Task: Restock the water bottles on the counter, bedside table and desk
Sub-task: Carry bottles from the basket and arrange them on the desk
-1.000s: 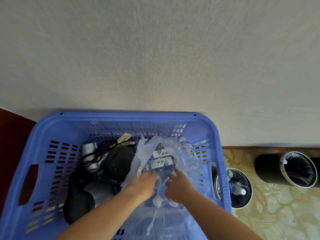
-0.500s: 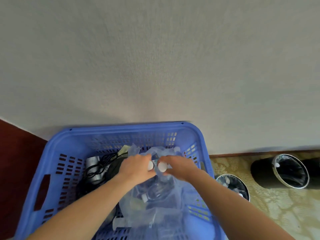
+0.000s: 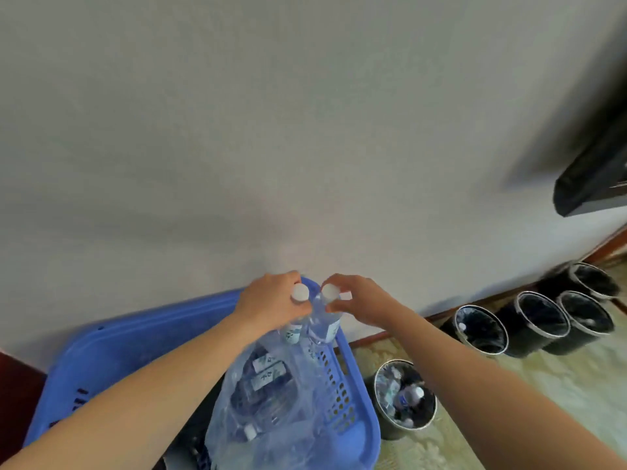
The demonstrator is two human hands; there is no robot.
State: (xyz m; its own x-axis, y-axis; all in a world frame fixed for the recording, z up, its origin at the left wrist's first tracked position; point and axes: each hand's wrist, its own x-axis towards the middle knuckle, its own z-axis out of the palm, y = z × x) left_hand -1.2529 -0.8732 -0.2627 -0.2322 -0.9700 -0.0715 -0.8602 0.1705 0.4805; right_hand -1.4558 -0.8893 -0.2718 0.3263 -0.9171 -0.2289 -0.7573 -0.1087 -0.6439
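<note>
Left hand (image 3: 271, 305) is curled round the neck of one water bottle (image 3: 292, 332), just under its white cap (image 3: 300, 292); my right hand (image 3: 361, 301) pinches the neck of a second water bottle (image 3: 322, 320) in the same way. Both bottles hang upright, side by side and almost touching, above the mouth of the clear plastic bag (image 3: 268, 412) that lies in the blue basket (image 3: 135, 340). More bottles lie on their sides inside the bag.

I judge this to be the fetching step: stock is in hand, nothing placed. None of the tabletops I must restock is in view, so the next move calls for lifting both bottles clear of the bag's loose edge, turning away from the wall and carrying them off. Holding by the necks alone, I should keep them from swinging. Beside the basket, a black waste bin (image 3: 403, 362) on the floor holds a discarded bottle; more bins stand beyond.
</note>
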